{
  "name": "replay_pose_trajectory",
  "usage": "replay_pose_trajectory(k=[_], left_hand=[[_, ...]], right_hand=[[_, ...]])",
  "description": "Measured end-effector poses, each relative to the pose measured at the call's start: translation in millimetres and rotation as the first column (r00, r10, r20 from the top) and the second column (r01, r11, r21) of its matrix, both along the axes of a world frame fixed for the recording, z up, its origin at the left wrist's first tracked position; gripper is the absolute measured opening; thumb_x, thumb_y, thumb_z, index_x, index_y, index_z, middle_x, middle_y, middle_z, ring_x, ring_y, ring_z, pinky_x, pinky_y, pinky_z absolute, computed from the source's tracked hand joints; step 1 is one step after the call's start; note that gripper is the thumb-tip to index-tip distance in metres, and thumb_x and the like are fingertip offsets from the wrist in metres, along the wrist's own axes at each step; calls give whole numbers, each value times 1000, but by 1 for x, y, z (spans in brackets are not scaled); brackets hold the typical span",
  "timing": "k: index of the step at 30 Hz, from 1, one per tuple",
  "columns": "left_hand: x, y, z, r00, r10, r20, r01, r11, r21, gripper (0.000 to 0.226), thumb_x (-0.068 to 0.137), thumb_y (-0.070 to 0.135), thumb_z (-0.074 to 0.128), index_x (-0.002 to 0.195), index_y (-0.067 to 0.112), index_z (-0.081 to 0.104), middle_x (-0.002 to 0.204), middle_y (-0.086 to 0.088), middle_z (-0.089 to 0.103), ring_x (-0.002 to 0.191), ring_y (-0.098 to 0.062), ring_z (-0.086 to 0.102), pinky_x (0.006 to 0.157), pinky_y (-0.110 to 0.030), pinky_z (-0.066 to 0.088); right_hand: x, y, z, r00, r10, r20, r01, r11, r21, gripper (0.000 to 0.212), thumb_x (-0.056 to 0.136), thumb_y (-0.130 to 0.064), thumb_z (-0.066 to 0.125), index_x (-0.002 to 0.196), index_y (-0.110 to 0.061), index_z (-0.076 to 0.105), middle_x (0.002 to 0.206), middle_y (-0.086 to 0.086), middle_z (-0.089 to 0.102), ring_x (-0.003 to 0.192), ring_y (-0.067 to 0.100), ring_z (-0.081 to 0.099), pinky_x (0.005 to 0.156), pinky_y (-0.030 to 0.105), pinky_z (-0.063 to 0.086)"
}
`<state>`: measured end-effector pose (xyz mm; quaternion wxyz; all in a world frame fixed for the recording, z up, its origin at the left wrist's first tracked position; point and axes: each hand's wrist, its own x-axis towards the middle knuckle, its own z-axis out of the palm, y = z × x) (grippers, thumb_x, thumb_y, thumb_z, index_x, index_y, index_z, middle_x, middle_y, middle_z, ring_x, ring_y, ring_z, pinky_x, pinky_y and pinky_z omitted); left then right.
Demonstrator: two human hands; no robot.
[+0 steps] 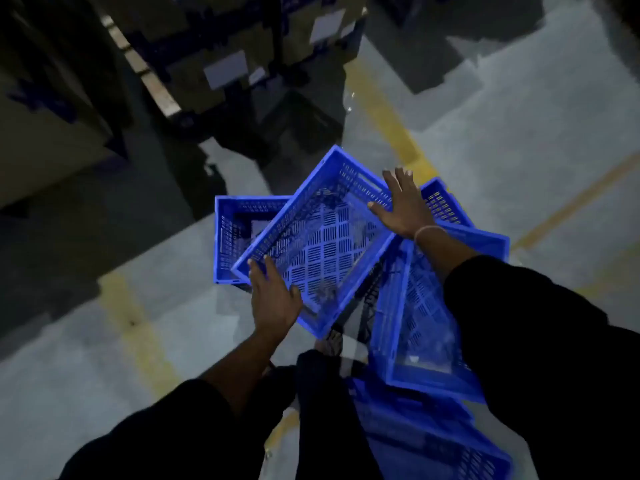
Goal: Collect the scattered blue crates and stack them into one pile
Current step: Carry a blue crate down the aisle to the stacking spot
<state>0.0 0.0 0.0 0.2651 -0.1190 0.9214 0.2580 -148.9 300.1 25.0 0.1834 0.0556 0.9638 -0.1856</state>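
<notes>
So both hands are on the top blue crate point(322, 244), which sits crooked, rotated against the ones under it. The left hand point(273, 299) is at the crate's near left corner, fingers laid fairly straight over the rim with the thumb out to the side, more resting or pressing than a real grab. The right hand point(403, 206) is at the far right edge, fingers spread flat against the wall, also not curled round anything. Under it, a second crate point(230, 233) pokes out on the left, a third crate point(446, 202) shows just behind the right hand, and a fourth crate point(426, 327) lies angled below the right forearm. All of it sits on a grey floor point(519, 161) with yellow lines point(388, 119). Cardboard boxes point(221, 67) are stacked in the dark further back.
</notes>
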Motion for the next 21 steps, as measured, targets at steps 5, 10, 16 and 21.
replay_pose_trajectory(k=[5,10,16,21], left_hand=[[1,18,-86,897,404,179,-397,915,-74,88,96,37,58,161,21,1,164,-17,-23,153,-41,-4,114,-61,30],[-15,33,-153,745,619,248,-642,766,18,88,95,37,61,160,35,1,159,-18,-34,149,-48,9,105,-58,40],[-15,27,-192,702,693,163,-693,718,-64,85,94,27,62,160,22,8,159,-24,3,128,-53,39,96,-56,43],[-1,8,-199,794,602,82,-602,798,-26,95,87,10,66,158,22,4,151,-18,16,119,-50,47,90,-55,46]], right_hand=[[-48,0,-102,995,19,94,-21,999,28,84,91,-61,55,158,-31,15,166,9,1,153,31,1,122,53,9],[-96,3,-179,988,58,142,-78,987,139,84,85,-65,58,155,-29,27,166,11,2,152,35,5,121,53,13],[-132,4,-222,980,35,195,-99,939,330,76,81,-69,58,148,-39,37,160,14,13,138,47,29,116,53,25],[-140,-1,-218,982,-6,188,-57,943,329,59,84,-36,68,140,-38,46,148,14,28,124,46,40,104,52,35]])
